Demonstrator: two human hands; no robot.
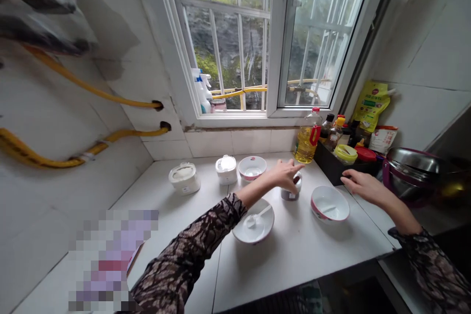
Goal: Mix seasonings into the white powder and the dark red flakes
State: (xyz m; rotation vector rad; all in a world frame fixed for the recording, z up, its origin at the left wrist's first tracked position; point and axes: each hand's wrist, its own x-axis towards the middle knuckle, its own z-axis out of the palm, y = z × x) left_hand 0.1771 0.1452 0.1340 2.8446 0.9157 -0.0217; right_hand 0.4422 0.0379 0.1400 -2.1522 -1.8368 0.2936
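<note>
My left hand (284,175) reaches over a small clear-walled jar (290,195) with dark contents. Its fingers are spread, and they partly hide the jar's top; whether they touch it is unclear. My right hand (362,187) hovers to the right of a white bowl with a pink outside (319,208), fingers loosely apart and nothing visible in them. Inside that bowl lies a pale, narrow piece. Below my left forearm, another white bowl (257,236) holds a white spoon (263,211) and some white stuff. A third white bowl (252,176) stands farther back.
Two white lidded containers (184,179) (225,170) stand at the back left. An oil bottle (306,142) is beside a black caddy (327,162) of seasonings. Metal pots (415,167) sit at right. A blurred purple packet (117,255) lies at left.
</note>
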